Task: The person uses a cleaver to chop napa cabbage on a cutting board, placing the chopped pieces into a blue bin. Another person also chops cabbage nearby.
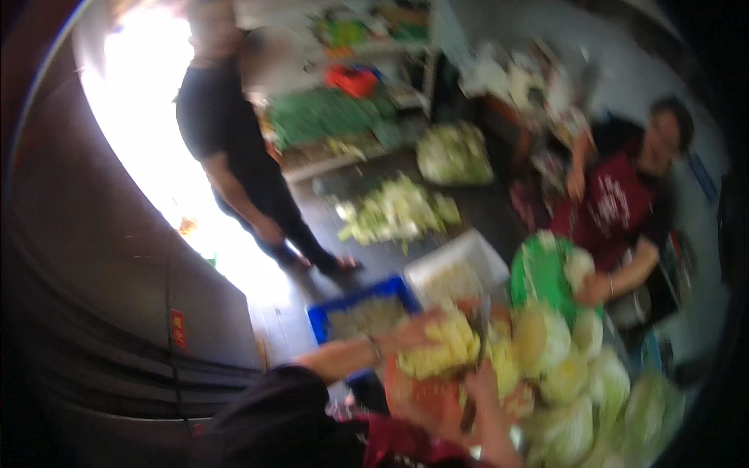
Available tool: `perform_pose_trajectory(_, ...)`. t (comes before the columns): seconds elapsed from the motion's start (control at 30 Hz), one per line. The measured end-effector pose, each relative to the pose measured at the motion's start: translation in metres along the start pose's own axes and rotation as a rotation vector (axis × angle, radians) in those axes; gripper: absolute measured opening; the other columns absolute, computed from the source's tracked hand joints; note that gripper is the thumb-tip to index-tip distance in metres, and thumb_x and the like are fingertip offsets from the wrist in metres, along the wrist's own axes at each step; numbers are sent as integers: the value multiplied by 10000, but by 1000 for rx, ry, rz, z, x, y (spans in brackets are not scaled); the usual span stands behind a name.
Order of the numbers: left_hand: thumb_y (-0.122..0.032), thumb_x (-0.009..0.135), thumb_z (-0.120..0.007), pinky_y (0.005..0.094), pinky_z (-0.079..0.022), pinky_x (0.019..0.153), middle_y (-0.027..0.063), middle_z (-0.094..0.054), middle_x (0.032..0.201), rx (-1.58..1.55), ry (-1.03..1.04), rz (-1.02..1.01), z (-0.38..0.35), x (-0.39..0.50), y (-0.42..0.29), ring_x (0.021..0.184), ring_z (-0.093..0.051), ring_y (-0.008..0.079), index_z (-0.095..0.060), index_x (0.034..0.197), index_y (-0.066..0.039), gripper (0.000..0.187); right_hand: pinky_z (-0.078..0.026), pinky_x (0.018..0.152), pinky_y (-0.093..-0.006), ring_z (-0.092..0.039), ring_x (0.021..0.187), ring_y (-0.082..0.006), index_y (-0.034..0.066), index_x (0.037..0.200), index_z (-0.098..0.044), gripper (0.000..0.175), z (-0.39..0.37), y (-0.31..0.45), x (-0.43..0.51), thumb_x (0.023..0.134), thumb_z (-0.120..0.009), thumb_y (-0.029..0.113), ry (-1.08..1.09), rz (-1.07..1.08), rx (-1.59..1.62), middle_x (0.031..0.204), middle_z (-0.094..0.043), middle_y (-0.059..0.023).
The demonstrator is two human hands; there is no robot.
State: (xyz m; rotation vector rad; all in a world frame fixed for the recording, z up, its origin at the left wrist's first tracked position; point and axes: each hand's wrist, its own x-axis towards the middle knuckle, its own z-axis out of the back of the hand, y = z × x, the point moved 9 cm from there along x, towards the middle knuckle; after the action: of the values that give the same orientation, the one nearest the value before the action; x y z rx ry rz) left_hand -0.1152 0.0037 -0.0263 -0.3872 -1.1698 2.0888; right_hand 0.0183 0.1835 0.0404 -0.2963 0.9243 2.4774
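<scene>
My left hand (418,332) lies over a pile of pale yellow cut napa cabbage (447,348), gripping it from its left side. My right hand (483,377) is closed around a kitchen knife (484,327), whose blade stands right against the cabbage's right side. Motion blur hides the exact edge and the finger positions. Under both is an orange-red cutting board (418,398). Several halved napa cabbages (541,339) are heaped to the right of my right hand.
Beyond the board are a blue crate (319,324) and a white box (485,254) with pale contents. A co-worker (614,199) at right handles cabbage by a green round board (532,275). Another person (219,117) stands at left. Cabbage leaves (398,213) lie on the floor.
</scene>
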Motion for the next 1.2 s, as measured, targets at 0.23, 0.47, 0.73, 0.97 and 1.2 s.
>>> perform_pose_trajectory(0.23,-348,841,-827,417,-161,1259,216,-184,1689,-206,58,19,1,-9,-13,1572,-156,336,-429,1565,-129,854,-511,811,-570,-635,940,-536,-75,1130,-463,340,-17,-12,-11,854,-584,85,14,36,83,936,-645,-372)
perform_pose_trajectory(0.47,-342,786,-855,399,-249,1228,226,-299,1642,-311,41,67,11,-4,-15,1523,-295,318,-441,1559,-133,901,-518,792,-531,-643,908,-521,-80,1145,-465,346,-22,-3,-12,856,-577,72,13,0,253,914,-641,-354)
perform_pose_trajectory(0.73,-279,860,-813,361,-175,1250,147,-251,1681,-497,104,94,17,-9,-27,1548,-221,261,-379,1589,-107,866,-529,727,-503,-663,802,-472,-87,1209,-460,427,-7,-2,-23,866,-599,128,-37,53,258,856,-643,-318)
perform_pose_trajectory(0.97,-218,833,-821,352,-298,1197,157,-385,1600,-563,38,61,69,2,-74,1466,-369,274,-488,1508,-45,773,-545,599,-412,-680,655,-270,-94,1268,-469,441,33,55,-37,885,-584,93,-190,281,331,881,-673,-253)
perform_pose_trajectory(1.2,-127,854,-781,324,-363,1155,86,-471,1534,-721,-51,139,138,-16,-70,1394,-445,197,-508,1498,-44,704,-529,794,-376,-670,868,-248,-40,1193,-539,339,22,119,-21,860,-546,16,-66,361,573,982,-692,-175)
